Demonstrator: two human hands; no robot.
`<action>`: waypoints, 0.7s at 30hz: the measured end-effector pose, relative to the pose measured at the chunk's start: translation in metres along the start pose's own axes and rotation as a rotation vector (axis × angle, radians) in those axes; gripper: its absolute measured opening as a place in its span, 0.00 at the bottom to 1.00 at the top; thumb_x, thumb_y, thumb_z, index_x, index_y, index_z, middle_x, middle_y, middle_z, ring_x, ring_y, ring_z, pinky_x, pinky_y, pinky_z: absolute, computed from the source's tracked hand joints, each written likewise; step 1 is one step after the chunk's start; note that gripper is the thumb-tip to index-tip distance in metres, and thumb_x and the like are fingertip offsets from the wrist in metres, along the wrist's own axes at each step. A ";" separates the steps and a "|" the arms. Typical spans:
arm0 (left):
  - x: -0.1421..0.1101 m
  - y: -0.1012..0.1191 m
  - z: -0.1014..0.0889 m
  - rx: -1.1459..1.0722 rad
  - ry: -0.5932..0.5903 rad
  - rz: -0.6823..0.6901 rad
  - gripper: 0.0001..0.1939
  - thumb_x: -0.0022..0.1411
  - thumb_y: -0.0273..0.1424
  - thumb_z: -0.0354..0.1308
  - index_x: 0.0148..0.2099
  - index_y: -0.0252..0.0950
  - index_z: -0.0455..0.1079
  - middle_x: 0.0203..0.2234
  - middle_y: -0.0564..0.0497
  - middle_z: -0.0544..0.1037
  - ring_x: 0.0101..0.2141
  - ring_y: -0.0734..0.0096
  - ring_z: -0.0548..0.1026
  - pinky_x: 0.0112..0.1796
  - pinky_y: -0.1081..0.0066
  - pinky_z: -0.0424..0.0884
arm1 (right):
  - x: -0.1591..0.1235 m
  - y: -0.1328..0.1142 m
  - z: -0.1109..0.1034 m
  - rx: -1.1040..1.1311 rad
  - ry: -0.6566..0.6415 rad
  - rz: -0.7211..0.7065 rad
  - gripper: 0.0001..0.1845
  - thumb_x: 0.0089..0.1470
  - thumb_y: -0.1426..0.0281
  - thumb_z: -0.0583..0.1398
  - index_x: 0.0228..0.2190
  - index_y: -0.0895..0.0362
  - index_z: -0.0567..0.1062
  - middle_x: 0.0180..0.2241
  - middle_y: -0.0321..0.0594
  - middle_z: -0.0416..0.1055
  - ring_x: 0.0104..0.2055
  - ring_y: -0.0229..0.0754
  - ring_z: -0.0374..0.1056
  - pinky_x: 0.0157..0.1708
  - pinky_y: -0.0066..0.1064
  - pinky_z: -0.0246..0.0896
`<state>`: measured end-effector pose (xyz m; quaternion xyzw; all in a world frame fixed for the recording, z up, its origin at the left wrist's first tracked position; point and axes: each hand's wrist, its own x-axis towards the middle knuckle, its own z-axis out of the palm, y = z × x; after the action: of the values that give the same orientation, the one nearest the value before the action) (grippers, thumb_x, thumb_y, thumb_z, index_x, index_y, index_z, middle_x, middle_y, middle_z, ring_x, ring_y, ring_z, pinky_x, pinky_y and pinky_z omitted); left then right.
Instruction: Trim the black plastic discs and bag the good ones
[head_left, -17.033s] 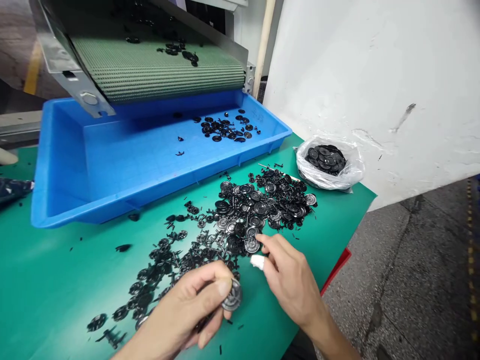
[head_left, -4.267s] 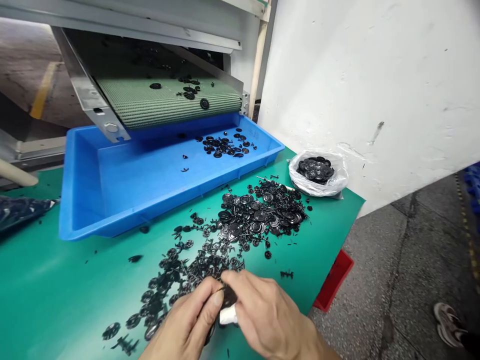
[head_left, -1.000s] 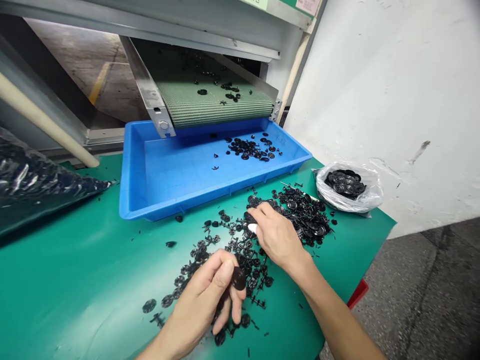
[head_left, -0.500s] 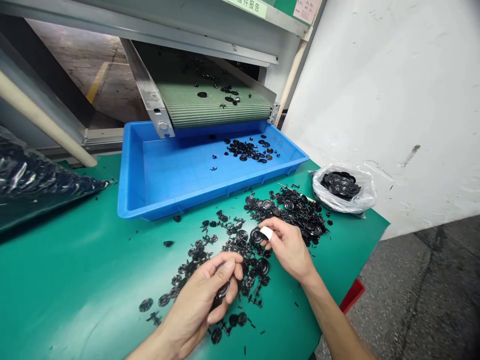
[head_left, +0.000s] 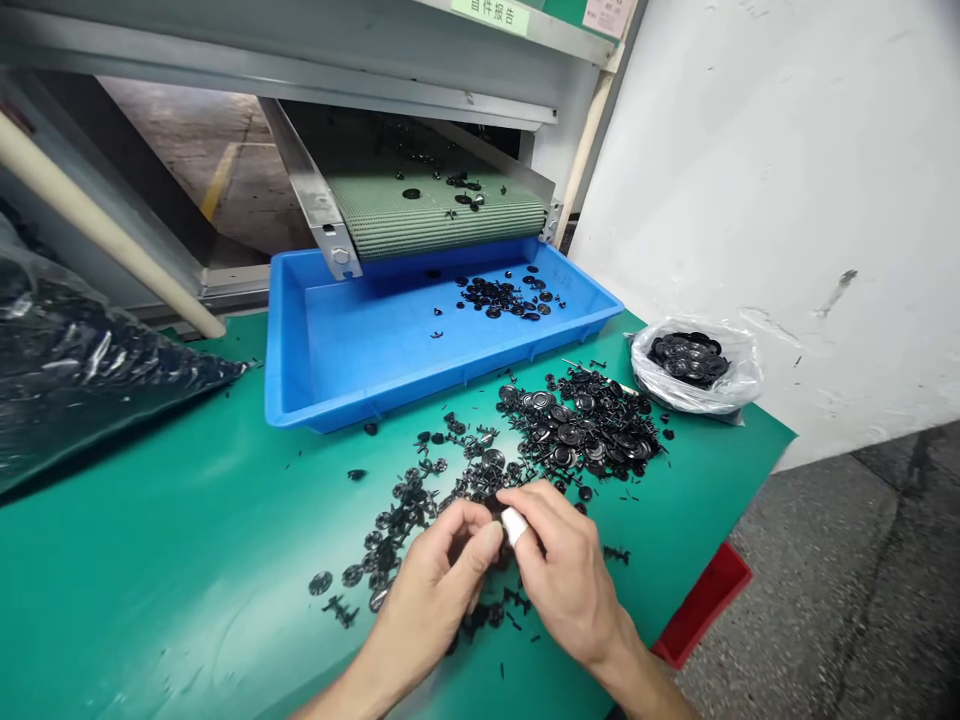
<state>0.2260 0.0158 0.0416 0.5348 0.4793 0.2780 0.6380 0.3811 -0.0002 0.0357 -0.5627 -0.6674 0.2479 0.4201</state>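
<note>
My left hand (head_left: pixel 439 575) and my right hand (head_left: pixel 566 570) meet above the green mat (head_left: pixel 150 570), their fingertips pinched together on a small black plastic part (head_left: pixel 493 508) that is mostly hidden. A strip of white tape (head_left: pixel 514 525) wraps a finger of my right hand. Around and beyond my hands lies a loose spread of shiny black plastic discs (head_left: pixel 577 430), with thin pin-like bits among them. A thinner trail of discs (head_left: pixel 382 540) runs to the left of my left hand.
A blue plastic tray (head_left: pixel 352 345) with a small heap of black parts stands behind the spread, below a green conveyor belt (head_left: pixel 439 215). A clear bag of discs (head_left: pixel 694 385) sits at the back right. A dark plastic sack (head_left: pixel 67 370) lies at the left.
My two hands have come together over the mat, with my right hand moving down and left to meet my left. The view has shifted slightly.
</note>
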 end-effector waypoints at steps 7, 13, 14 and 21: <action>0.004 0.000 -0.005 0.144 -0.025 0.006 0.18 0.69 0.45 0.45 0.34 0.39 0.64 0.14 0.63 0.63 0.18 0.75 0.59 0.23 0.74 0.54 | -0.001 0.006 -0.014 0.092 -0.156 0.195 0.17 0.54 0.83 0.50 0.37 0.56 0.74 0.35 0.37 0.70 0.29 0.35 0.70 0.29 0.27 0.67; 0.005 0.004 -0.005 0.124 -0.031 0.009 0.14 0.68 0.43 0.48 0.37 0.38 0.65 0.27 0.57 0.73 0.19 0.78 0.62 0.23 0.74 0.56 | -0.001 0.005 -0.023 0.024 -0.225 0.131 0.21 0.54 0.83 0.50 0.42 0.54 0.75 0.34 0.36 0.71 0.33 0.37 0.70 0.32 0.28 0.65; 0.005 0.004 -0.006 0.125 -0.029 0.016 0.14 0.67 0.43 0.48 0.37 0.38 0.66 0.28 0.57 0.74 0.20 0.78 0.62 0.24 0.74 0.56 | -0.002 0.006 -0.023 0.092 -0.242 0.165 0.21 0.55 0.83 0.50 0.44 0.54 0.74 0.33 0.35 0.71 0.30 0.35 0.70 0.29 0.26 0.65; 0.003 0.000 -0.006 0.154 -0.069 -0.010 0.19 0.68 0.47 0.44 0.31 0.39 0.61 0.16 0.62 0.58 0.19 0.74 0.57 0.22 0.73 0.53 | -0.006 0.010 -0.025 0.138 -0.326 0.035 0.30 0.54 0.84 0.48 0.53 0.52 0.70 0.40 0.38 0.72 0.34 0.36 0.71 0.35 0.29 0.69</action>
<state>0.2218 0.0212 0.0407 0.5891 0.4797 0.2186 0.6124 0.4071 -0.0068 0.0393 -0.4966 -0.6981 0.3884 0.3393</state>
